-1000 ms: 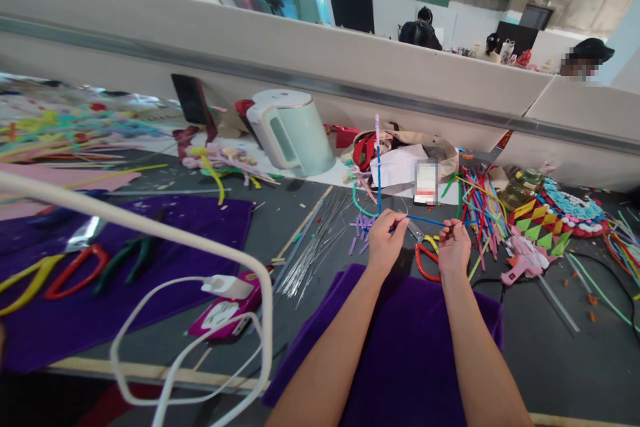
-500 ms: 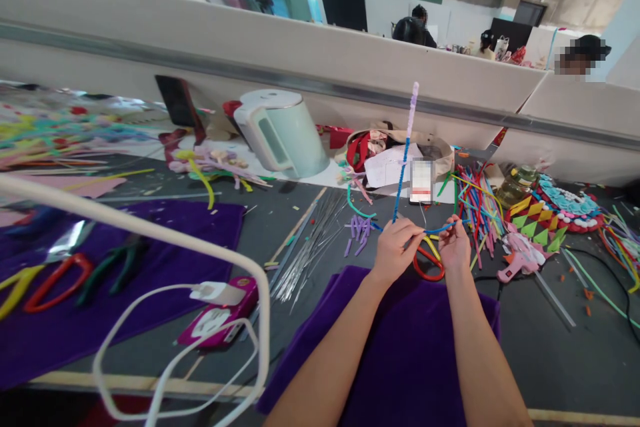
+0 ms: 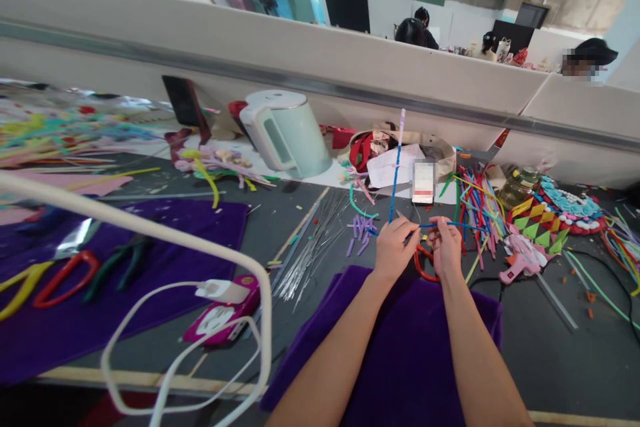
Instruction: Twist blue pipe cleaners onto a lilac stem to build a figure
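A fuzzy pipe-cleaner stem (image 3: 395, 180), blue with a pale lilac tip, rises upright from my left hand (image 3: 397, 250), whose fingers are pinched. Between the hands runs a thin blue pipe cleaner (image 3: 426, 225), stretched nearly level, with its free end reaching out to the right. My right hand (image 3: 447, 247) pinches this blue length close to the left fingertips. Exactly how the stem and the level length join is hidden by my left fingers. Red-handled scissors (image 3: 425, 263) lie just below the hands, partly covered. Short lilac pieces (image 3: 361, 230) lie to the left.
A folded purple cloth (image 3: 390, 347) lies under my forearms. A kettle (image 3: 290, 133), a lit phone (image 3: 423, 183), pipe cleaners (image 3: 483, 207) and a pink glue gun (image 3: 523, 257) stand or lie around. At the left are silver wires (image 3: 313, 247), pliers (image 3: 120, 267) and a white cable (image 3: 215, 240).
My right hand has moved left, closer to my left hand. The upright stem's tip has dropped lower, and the blue length is straighter. The view has shifted slightly.
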The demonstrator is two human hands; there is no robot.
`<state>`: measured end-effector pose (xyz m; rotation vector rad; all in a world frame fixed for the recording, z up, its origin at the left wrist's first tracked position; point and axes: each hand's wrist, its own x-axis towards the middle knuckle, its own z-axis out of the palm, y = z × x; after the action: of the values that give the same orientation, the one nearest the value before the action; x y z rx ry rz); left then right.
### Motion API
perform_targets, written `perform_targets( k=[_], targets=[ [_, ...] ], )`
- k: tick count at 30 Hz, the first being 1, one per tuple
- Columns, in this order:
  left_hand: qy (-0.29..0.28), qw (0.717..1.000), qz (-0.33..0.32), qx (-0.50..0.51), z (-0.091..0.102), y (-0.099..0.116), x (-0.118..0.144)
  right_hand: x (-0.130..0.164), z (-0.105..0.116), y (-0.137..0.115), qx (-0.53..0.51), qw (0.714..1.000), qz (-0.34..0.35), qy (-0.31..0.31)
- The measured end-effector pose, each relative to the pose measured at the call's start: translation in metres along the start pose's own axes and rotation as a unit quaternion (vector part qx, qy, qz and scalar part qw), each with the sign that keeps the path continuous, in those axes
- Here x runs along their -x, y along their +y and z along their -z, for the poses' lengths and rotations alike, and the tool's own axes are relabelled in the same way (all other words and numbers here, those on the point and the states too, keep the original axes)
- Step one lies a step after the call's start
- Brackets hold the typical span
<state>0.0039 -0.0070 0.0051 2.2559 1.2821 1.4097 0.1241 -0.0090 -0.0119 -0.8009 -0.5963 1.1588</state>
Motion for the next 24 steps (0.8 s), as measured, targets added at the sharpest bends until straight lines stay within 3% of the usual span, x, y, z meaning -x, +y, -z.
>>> perform_targets(
  k=[10, 18, 24],
  targets=[
    [0.062, 0.973, 0.073, 0.208, -0.0015, 0.0026, -0.0041, -0.0005, -0.0018, 0.0052, -0.017, 0.999, -0.029, -0.002],
    [0.05, 0.949, 0.118, 0.288, -0.0043, 0.0017, -0.0033, -0.001, -0.0013, 0.0061, -0.024, 0.998, -0.055, 0.009],
    [0.054, 0.956, 0.095, 0.272, -0.0026, 0.0047, -0.0035, -0.0006, -0.002, 0.0056, -0.035, 0.997, -0.062, 0.007]
  ],
)
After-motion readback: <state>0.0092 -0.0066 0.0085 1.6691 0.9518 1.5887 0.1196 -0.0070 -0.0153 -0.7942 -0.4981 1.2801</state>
